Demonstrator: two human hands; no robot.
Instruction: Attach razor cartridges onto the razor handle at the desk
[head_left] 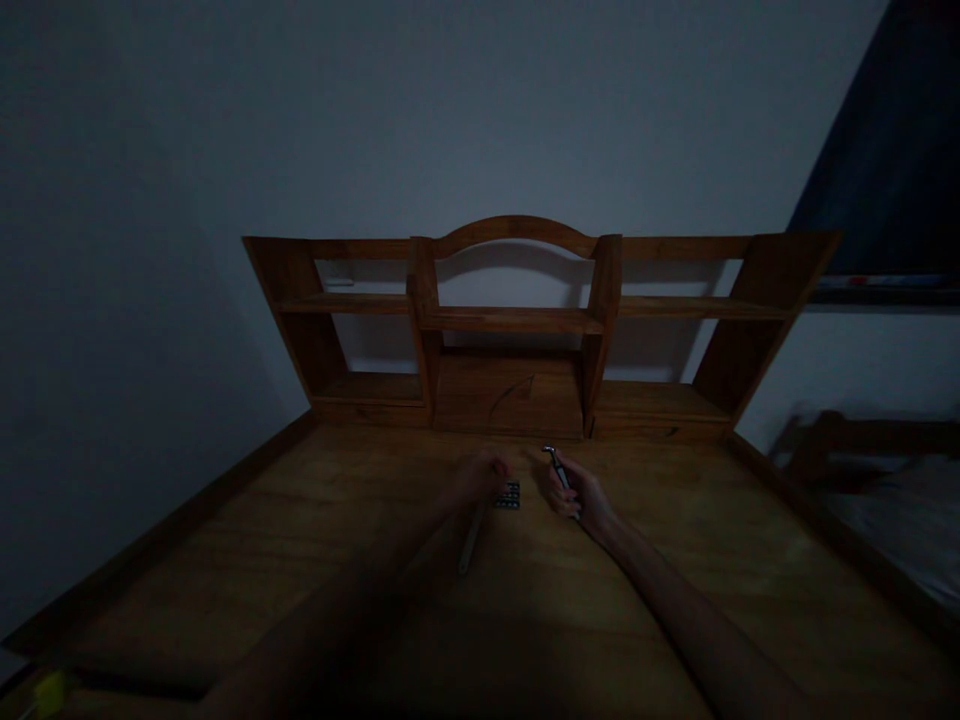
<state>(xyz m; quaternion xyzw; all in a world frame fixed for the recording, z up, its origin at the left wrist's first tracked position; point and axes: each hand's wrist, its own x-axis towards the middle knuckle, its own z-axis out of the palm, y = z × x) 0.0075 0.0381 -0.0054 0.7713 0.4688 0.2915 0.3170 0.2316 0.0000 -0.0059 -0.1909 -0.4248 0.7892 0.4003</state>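
Observation:
My right hand [576, 495] is wrapped around the handle of a small tool [559, 468] with a dark grip and a bent, shiny metal head pointing up and left. My left hand [480, 478], blurred and dim, has its fingers curled together; whatever they pinch is too small and dark to make out. Just beside its fingers a small dark block with rows of light marks [508, 496] lies on the desk, partly covered by the hand. A narrow pale strip [470, 545] lies below the left hand, its far end hidden by it.
The wooden desk [660, 590] has raised edges at left and right. Along its back stands a wooden shelf unit [517, 320] against the wall. A yellow item [50, 692] shows at the lower left corner. Bedding [911, 515] lies beyond the right edge. Light is poor.

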